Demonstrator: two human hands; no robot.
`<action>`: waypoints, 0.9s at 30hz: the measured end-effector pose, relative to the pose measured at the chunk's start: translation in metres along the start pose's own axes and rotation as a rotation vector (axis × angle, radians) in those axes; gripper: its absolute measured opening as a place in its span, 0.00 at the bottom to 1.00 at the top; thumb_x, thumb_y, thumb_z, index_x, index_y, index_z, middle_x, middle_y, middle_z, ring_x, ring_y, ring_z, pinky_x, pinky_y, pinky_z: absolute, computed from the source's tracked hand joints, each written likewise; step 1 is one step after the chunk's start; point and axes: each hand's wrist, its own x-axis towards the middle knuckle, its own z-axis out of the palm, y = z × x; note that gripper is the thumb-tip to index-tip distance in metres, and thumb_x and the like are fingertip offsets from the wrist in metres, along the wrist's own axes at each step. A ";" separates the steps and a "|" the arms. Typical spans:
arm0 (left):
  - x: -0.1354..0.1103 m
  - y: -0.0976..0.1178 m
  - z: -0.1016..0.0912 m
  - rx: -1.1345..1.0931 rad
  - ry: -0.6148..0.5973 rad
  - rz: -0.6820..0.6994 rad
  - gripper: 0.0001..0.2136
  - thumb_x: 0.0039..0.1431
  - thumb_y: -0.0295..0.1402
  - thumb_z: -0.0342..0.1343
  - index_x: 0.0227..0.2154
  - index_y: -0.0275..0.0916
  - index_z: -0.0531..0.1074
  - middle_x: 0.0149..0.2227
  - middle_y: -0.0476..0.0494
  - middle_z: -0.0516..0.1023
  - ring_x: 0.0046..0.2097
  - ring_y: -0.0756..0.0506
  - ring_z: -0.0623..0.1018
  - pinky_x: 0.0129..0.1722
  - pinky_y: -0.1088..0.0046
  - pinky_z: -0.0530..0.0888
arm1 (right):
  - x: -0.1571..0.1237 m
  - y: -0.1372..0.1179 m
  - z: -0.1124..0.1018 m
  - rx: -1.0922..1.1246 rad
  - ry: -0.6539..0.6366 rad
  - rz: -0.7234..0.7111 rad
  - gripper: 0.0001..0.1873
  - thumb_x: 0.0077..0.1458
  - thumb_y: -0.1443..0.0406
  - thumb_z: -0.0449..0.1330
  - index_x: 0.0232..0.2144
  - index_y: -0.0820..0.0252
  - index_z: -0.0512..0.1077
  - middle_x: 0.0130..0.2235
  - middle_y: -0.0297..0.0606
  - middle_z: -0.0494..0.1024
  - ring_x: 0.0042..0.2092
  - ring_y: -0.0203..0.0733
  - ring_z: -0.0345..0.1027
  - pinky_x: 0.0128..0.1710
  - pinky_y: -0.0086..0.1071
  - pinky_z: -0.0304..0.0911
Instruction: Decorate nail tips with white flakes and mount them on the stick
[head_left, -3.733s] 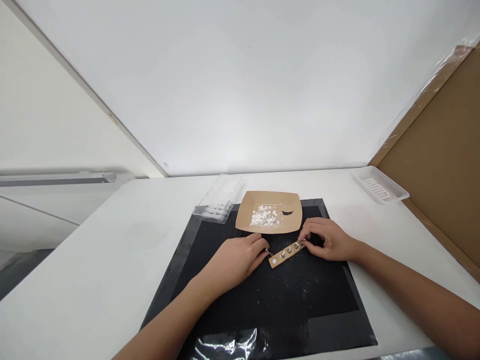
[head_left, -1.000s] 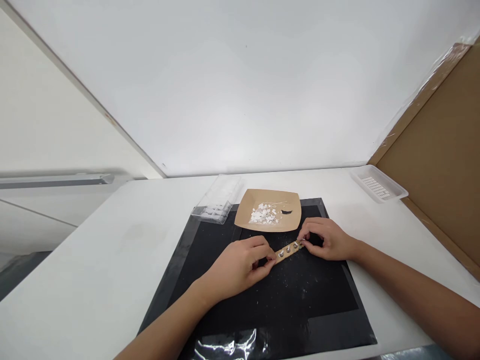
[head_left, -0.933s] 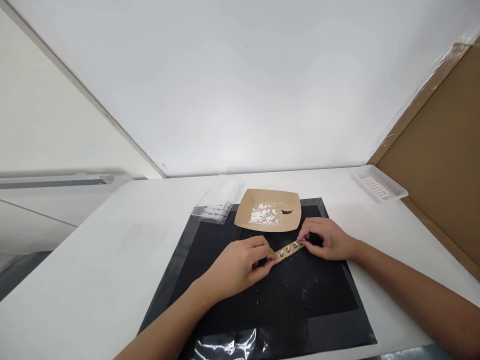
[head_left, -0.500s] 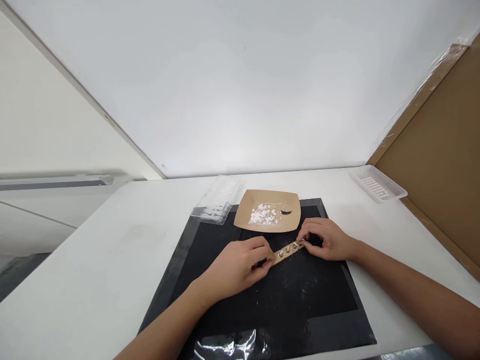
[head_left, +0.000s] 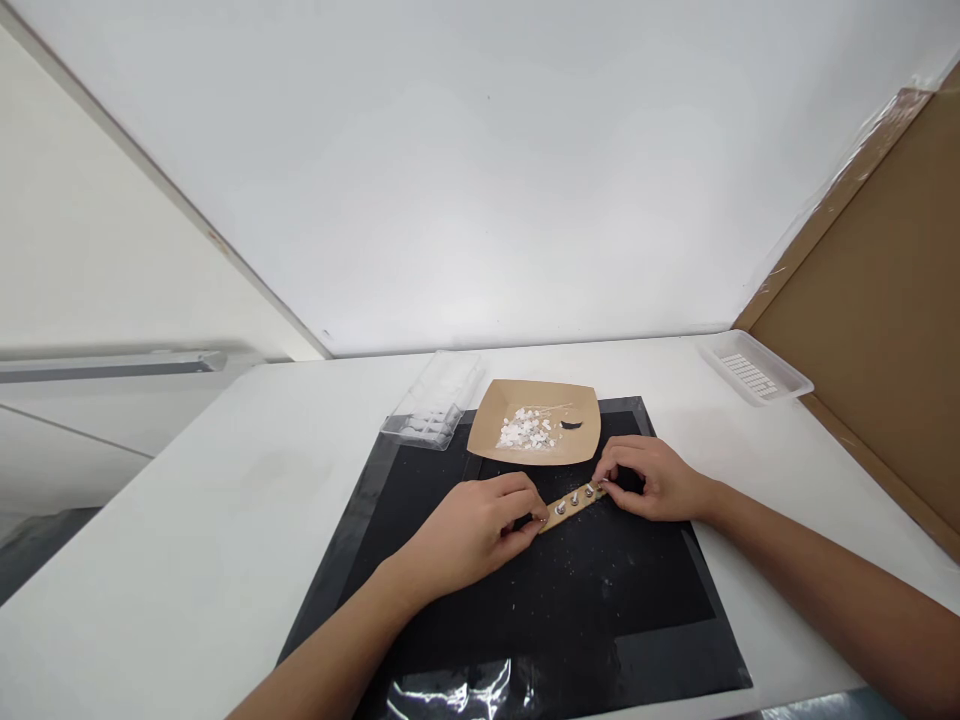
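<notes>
A narrow tan strip lies slantwise over the black mat, bearing a row of small metallic pieces with white bits on them. My left hand is closed, thumb and forefinger pinching the strip's lower left end. At the upper right end, my right hand is also closed in a pinch. Something tiny and pale shows at its fingertips, too small to name, and the fingers hide that end of the strip. Just beyond the hands stands a tan paper tray with many white flakes and a small black curved piece.
The black mat under my hands has specks on it. A clear compartment box overlaps its back left corner. Far right on the white table sits a white plastic basket beside a brown board.
The strip's left end and my left fingertips have shifted very slightly left. My right hand keeps its pinch at the right end, almost unmoved.
</notes>
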 end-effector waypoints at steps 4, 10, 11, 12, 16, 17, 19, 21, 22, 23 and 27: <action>-0.001 0.001 0.002 -0.013 0.013 -0.046 0.04 0.69 0.30 0.58 0.41 0.42 0.77 0.41 0.48 0.81 0.27 0.53 0.76 0.28 0.77 0.69 | 0.000 0.001 0.001 -0.002 -0.001 -0.003 0.08 0.63 0.70 0.62 0.43 0.54 0.77 0.37 0.36 0.79 0.37 0.39 0.73 0.37 0.32 0.68; 0.002 0.003 0.016 0.027 0.074 -0.067 0.07 0.69 0.36 0.61 0.46 0.41 0.77 0.42 0.45 0.80 0.35 0.48 0.80 0.33 0.73 0.75 | 0.000 0.002 0.001 -0.006 -0.004 0.005 0.09 0.63 0.70 0.63 0.43 0.54 0.77 0.38 0.36 0.79 0.37 0.39 0.73 0.38 0.32 0.68; 0.002 0.003 0.020 0.031 0.084 -0.059 0.07 0.69 0.36 0.60 0.46 0.41 0.77 0.42 0.44 0.80 0.39 0.46 0.80 0.37 0.72 0.76 | 0.000 0.002 0.001 -0.005 -0.004 0.005 0.09 0.62 0.70 0.63 0.43 0.54 0.77 0.38 0.35 0.78 0.37 0.39 0.73 0.38 0.32 0.68; 0.003 0.003 0.023 0.029 0.106 -0.053 0.08 0.69 0.35 0.61 0.47 0.41 0.77 0.43 0.43 0.80 0.42 0.44 0.80 0.41 0.70 0.77 | 0.000 0.002 0.002 -0.006 -0.004 0.004 0.09 0.62 0.71 0.63 0.43 0.54 0.77 0.37 0.35 0.78 0.37 0.39 0.73 0.38 0.32 0.68; 0.004 0.002 0.034 0.001 0.162 -0.049 0.08 0.69 0.34 0.61 0.48 0.41 0.78 0.44 0.41 0.80 0.47 0.41 0.78 0.47 0.65 0.77 | 0.000 0.002 0.002 -0.014 0.001 -0.006 0.08 0.62 0.70 0.63 0.43 0.54 0.77 0.37 0.36 0.78 0.37 0.39 0.73 0.37 0.32 0.68; 0.005 0.002 0.036 -0.008 0.174 -0.050 0.08 0.70 0.33 0.60 0.48 0.41 0.79 0.43 0.41 0.80 0.46 0.42 0.78 0.46 0.65 0.77 | 0.000 0.002 0.002 -0.018 0.003 -0.007 0.08 0.62 0.70 0.63 0.43 0.54 0.77 0.37 0.36 0.78 0.37 0.39 0.73 0.37 0.32 0.68; 0.005 0.001 0.039 -0.026 0.201 -0.052 0.07 0.71 0.33 0.59 0.48 0.41 0.79 0.42 0.41 0.80 0.46 0.42 0.77 0.47 0.65 0.77 | 0.000 0.002 0.002 -0.022 0.003 -0.006 0.08 0.63 0.70 0.63 0.43 0.54 0.77 0.37 0.36 0.79 0.37 0.40 0.73 0.37 0.33 0.69; 0.006 0.001 0.041 -0.042 0.218 -0.055 0.07 0.72 0.33 0.58 0.46 0.41 0.80 0.41 0.41 0.79 0.45 0.42 0.76 0.46 0.65 0.76 | 0.000 0.002 0.002 -0.019 0.002 -0.003 0.08 0.63 0.70 0.63 0.43 0.54 0.77 0.37 0.36 0.79 0.37 0.40 0.73 0.38 0.33 0.69; 0.007 0.000 0.042 -0.048 0.221 -0.058 0.07 0.72 0.32 0.58 0.45 0.41 0.80 0.41 0.41 0.79 0.45 0.42 0.76 0.46 0.65 0.76 | 0.001 0.002 0.002 -0.016 0.001 -0.001 0.08 0.63 0.70 0.63 0.43 0.54 0.77 0.37 0.36 0.79 0.37 0.39 0.73 0.38 0.33 0.69; 0.007 0.000 0.043 -0.053 0.226 -0.064 0.07 0.72 0.32 0.58 0.44 0.40 0.80 0.41 0.41 0.79 0.45 0.42 0.76 0.46 0.65 0.76 | 0.001 0.002 0.002 -0.013 -0.001 0.001 0.08 0.63 0.70 0.63 0.43 0.54 0.77 0.37 0.36 0.79 0.37 0.39 0.73 0.38 0.33 0.69; 0.008 0.000 0.044 -0.079 0.245 -0.107 0.07 0.72 0.33 0.57 0.40 0.40 0.80 0.40 0.41 0.78 0.44 0.43 0.76 0.44 0.65 0.76 | 0.000 0.003 0.002 -0.014 -0.001 0.003 0.08 0.62 0.70 0.63 0.43 0.53 0.77 0.37 0.35 0.79 0.37 0.39 0.73 0.37 0.33 0.69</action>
